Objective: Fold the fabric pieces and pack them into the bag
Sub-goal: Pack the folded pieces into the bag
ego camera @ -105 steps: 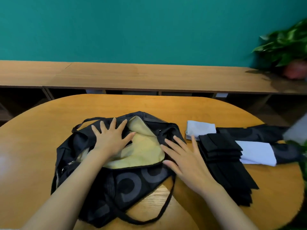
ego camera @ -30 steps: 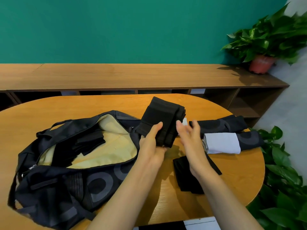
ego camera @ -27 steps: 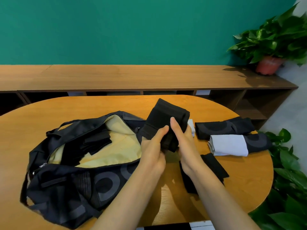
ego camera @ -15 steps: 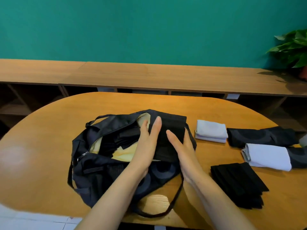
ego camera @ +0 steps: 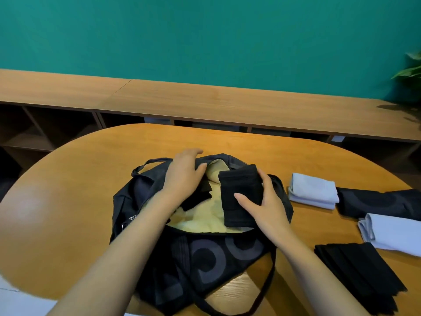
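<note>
A black bag [ego camera: 205,254] with grey rings and a pale yellow lining lies open on the oval wooden table [ego camera: 75,201]. My right hand [ego camera: 264,206] grips a folded black fabric stack [ego camera: 239,190] over the right side of the bag's opening. My left hand [ego camera: 184,174] holds the far rim of the bag, fingers curled over its edge. More black fabric [ego camera: 198,197] lies inside, partly hidden by my left wrist.
To the right lie two folded pale grey cloths [ego camera: 312,190] [ego camera: 391,233], a dark patterned piece [ego camera: 378,201] and a black folded stack [ego camera: 355,267]. A low wooden shelf [ego camera: 205,101] runs along the teal wall. Plant leaves [ego camera: 410,71] show at the right edge.
My left hand let go of the black stack and moved to the bag's far rim. My right hand alone now lowers the stack into the opening.
</note>
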`<action>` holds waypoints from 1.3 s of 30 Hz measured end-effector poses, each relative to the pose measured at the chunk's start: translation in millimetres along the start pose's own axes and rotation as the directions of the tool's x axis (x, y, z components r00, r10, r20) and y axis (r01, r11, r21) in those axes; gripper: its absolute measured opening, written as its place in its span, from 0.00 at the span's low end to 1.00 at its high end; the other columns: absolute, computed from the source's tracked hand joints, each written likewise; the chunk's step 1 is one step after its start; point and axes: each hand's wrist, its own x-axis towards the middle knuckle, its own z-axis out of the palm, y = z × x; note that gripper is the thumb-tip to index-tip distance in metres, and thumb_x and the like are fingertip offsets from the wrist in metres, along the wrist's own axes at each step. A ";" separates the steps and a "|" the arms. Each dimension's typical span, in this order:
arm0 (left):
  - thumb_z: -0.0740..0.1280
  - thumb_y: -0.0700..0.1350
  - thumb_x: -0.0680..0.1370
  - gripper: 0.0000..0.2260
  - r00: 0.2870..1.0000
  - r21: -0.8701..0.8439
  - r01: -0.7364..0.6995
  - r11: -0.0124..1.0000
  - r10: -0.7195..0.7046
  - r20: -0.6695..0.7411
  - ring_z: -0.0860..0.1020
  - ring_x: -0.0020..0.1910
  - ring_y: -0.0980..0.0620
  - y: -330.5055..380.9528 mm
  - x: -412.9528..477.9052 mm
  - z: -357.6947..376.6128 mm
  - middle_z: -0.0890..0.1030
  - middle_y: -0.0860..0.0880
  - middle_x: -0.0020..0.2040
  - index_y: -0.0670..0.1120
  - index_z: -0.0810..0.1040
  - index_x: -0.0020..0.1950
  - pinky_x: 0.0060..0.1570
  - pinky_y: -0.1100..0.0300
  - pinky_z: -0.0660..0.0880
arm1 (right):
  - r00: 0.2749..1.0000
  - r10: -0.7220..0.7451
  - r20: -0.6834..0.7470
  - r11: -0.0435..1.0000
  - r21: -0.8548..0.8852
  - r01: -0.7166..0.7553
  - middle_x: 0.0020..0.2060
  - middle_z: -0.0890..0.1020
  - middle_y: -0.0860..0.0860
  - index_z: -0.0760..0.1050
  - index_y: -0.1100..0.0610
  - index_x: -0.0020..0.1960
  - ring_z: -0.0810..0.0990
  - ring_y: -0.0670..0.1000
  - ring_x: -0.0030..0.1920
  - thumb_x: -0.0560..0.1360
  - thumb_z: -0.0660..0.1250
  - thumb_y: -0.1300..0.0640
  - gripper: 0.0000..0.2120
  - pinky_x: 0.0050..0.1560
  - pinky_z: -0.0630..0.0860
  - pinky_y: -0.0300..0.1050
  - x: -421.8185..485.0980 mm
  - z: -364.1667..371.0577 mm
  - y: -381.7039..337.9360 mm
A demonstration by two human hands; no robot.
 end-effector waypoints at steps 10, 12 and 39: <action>0.59 0.43 0.82 0.11 1.000 0.109 -0.007 0.994 0.005 0.022 0.78 0.50 0.46 -11.6 78.4 39.1 0.82 0.48 0.53 0.48 0.79 0.59 0.41 0.56 0.72 | 0.986 0.094 0.135 0.995 -0.027 -0.091 0.67 0.72 0.48 0.56 0.45 0.75 0.74 0.50 0.65 0.72 0.73 0.41 0.39 0.61 0.76 0.51 47.1 30.9 0.1; 0.59 0.43 0.82 0.12 0.994 -0.074 -0.014 0.997 0.006 -0.109 0.77 0.47 0.50 -6.1 74.7 31.9 0.81 0.50 0.51 0.49 0.79 0.60 0.42 0.55 0.73 | 0.970 0.146 0.194 0.989 -0.039 -0.142 0.61 0.77 0.46 0.59 0.49 0.72 0.78 0.49 0.61 0.73 0.71 0.41 0.34 0.58 0.78 0.50 52.9 31.9 -4.1; 0.55 0.77 0.68 0.52 0.882 0.517 -0.461 0.721 0.306 0.359 0.33 0.76 0.35 -12.1 -5.3 73.8 0.41 0.46 0.80 0.48 0.38 0.80 0.70 0.31 0.37 | 0.952 -0.307 0.012 0.446 -0.882 0.154 0.65 0.78 0.52 0.80 0.52 0.55 0.77 0.63 0.61 0.74 0.70 0.46 0.14 0.64 0.56 0.78 60.1 -4.9 48.0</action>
